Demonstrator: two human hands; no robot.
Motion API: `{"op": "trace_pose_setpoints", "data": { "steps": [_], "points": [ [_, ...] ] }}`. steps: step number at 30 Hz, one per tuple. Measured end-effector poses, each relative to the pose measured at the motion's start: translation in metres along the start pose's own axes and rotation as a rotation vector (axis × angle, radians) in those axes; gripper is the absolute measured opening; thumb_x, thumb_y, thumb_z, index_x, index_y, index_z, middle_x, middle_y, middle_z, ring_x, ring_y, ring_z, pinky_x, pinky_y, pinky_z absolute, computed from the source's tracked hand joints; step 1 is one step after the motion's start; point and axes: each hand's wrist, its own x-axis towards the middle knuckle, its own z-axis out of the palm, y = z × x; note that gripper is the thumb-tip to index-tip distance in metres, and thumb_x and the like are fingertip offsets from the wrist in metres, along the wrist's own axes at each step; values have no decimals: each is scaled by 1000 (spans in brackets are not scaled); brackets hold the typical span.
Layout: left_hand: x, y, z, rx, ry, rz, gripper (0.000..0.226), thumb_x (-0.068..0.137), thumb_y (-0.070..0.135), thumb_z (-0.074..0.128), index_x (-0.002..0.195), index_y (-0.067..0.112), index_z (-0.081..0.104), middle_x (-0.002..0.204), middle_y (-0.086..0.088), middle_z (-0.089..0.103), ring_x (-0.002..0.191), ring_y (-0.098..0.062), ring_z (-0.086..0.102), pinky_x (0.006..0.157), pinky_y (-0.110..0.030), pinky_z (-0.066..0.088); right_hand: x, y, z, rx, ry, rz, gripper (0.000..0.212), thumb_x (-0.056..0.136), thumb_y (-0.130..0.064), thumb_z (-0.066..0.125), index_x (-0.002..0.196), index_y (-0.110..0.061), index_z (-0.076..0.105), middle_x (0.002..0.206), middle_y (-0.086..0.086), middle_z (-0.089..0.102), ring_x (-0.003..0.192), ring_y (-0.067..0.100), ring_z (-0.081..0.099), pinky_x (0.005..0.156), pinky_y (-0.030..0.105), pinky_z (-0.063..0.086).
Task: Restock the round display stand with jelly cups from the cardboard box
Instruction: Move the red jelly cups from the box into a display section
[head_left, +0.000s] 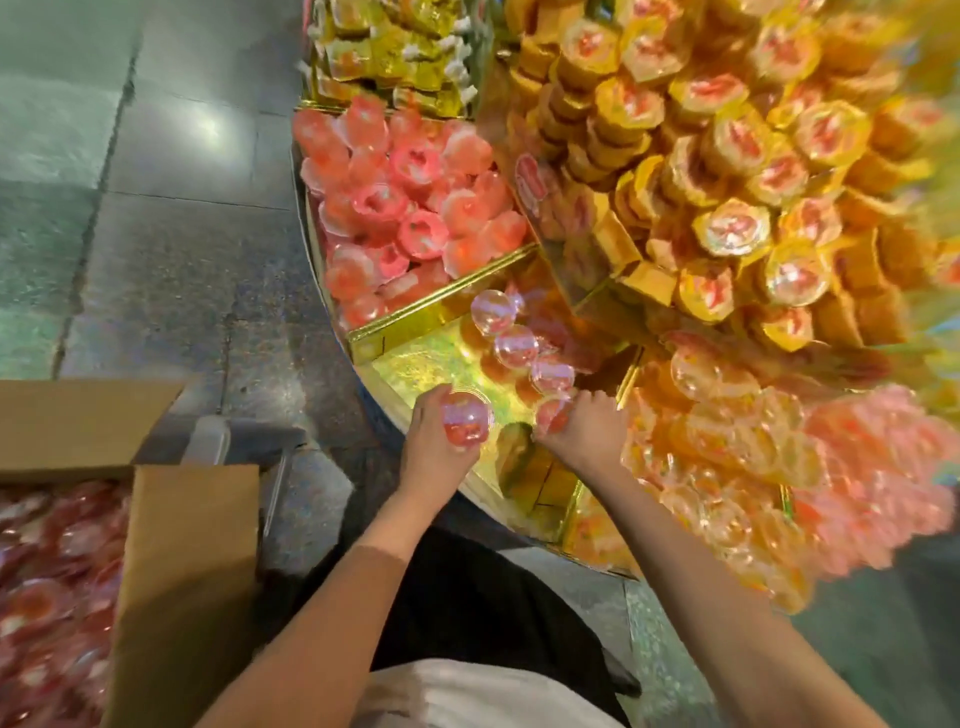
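My left hand has its grip curled round a red jelly cup above the gold compartment floor. My right hand pinches another cup, blurred, ending a row along the far divider. Bare gold lies leftward. The cardboard box stands lower left.

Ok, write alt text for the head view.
A person's left hand holds a red jelly cup while the right hand sets another cup into a gold compartment of the display stand; a cardboard box stands at left.
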Motion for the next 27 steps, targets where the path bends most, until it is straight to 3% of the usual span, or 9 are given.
{"op": "trace_pose_setpoints", "data": {
  "steps": [4,12,16,17,19,21,22,24,27],
  "points": [
    [10,-8,16,41,-58,-20,80,72,1,79,139,17,39,128,4,41,118,-13,44,96,-20,42,33,14,18,-58,-206,-92,49,83,-34,68,119,-4,53,120,14,45,114,28,48,87,36,51],
    [35,-18,23,181,-111,-60,84,67,0,81,137,22,41,126,5,39,111,-9,45,77,2,36,63,10,45,1,-291,-11,50,83,0,63,128,4,43,127,17,38,96,31,62,70,33,49],
    [45,-18,24,171,-109,-78,84,67,4,82,137,24,41,127,2,46,113,-14,51,88,-20,47,59,6,43,7,-252,4,76,85,7,56,148,6,14,148,25,24,113,34,56,80,36,50],
    [47,-17,25,160,-101,-83,83,67,6,83,137,24,41,126,3,47,114,-17,52,89,-24,49,55,1,39,68,-199,-2,75,86,4,57,148,4,15,146,23,29,111,35,56,80,39,49],
    [50,-14,26,156,-86,-96,83,68,9,82,138,25,41,128,3,48,115,-17,52,89,-24,47,43,-15,29,317,-138,-53,56,93,-17,58,141,-1,35,130,18,51,106,32,59,83,38,48],
    [52,-10,25,139,-70,-98,83,69,12,83,140,24,40,130,2,48,114,-15,53,87,-19,43,34,-36,20,786,-365,23,53,91,-43,60,128,-6,52,107,12,66,93,26,65,86,37,52],
    [53,-8,24,139,-69,-88,84,70,12,83,141,22,40,131,1,48,113,-13,52,87,-16,41,31,-45,20,1002,-527,93,49,88,-45,64,119,-8,58,100,10,68,86,25,66,82,39,55],
    [56,-6,21,155,-82,-68,86,71,9,82,143,21,38,134,2,46,114,-7,47,86,-7,35,33,-59,22,1228,-684,139,31,83,-30,73,103,-8,63,93,11,68,81,25,65,79,39,56],
    [61,-6,10,198,-83,-7,93,72,12,82,149,23,30,145,0,37,127,-6,35,95,0,28,39,-74,30,1414,-724,261,47,76,-14,80,115,2,60,99,17,70,85,29,68,89,45,53]
  ]
}}
